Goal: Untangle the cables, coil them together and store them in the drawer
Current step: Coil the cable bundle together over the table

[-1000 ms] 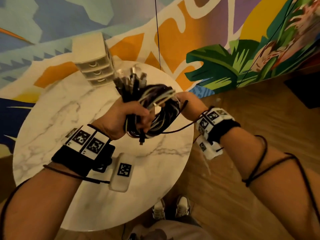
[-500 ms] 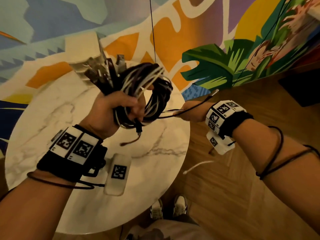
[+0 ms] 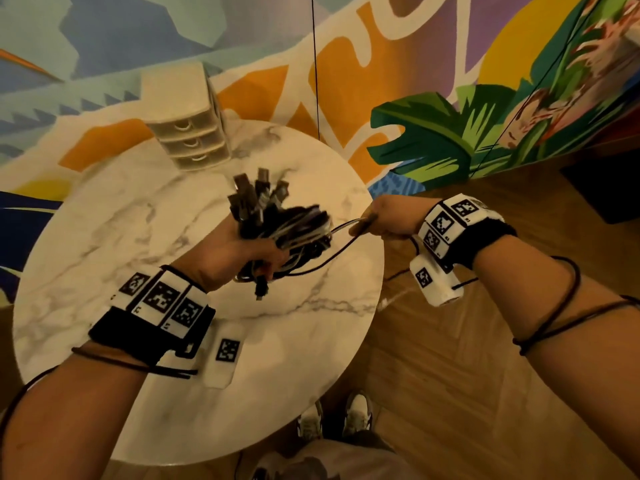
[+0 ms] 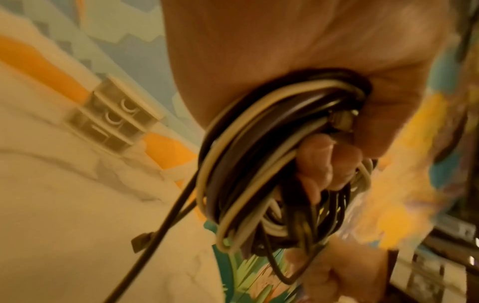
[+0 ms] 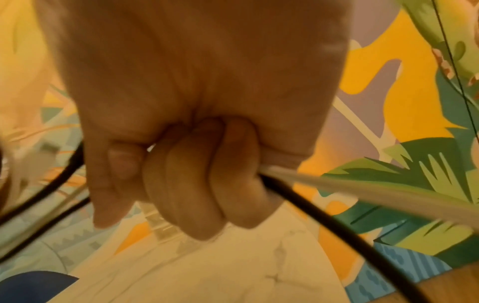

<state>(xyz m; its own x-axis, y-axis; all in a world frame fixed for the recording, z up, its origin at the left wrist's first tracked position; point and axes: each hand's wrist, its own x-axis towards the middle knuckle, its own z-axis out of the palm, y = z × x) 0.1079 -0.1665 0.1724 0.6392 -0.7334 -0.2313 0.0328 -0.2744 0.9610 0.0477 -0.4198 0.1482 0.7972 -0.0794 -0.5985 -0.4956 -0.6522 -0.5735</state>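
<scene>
No words or numbers read here: only black-and-white square code markers on the left wristband (image 3: 162,299), the right wristband (image 3: 450,220) and a white tag (image 3: 227,351) over the counter (image 3: 104,216).

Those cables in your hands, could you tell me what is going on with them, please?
A person stands at a marble table. The left hand grips a coil of black and white cables, plugs sticking up. The right hand holds two loose ends, one black and one white, stretched out from it. The drawer unit at the back is shut.

Drawer unit (image 3: 188,133) stands at table's (image 3: 104,216) far edge; bare marble lies before its closed drawers.
</scene>
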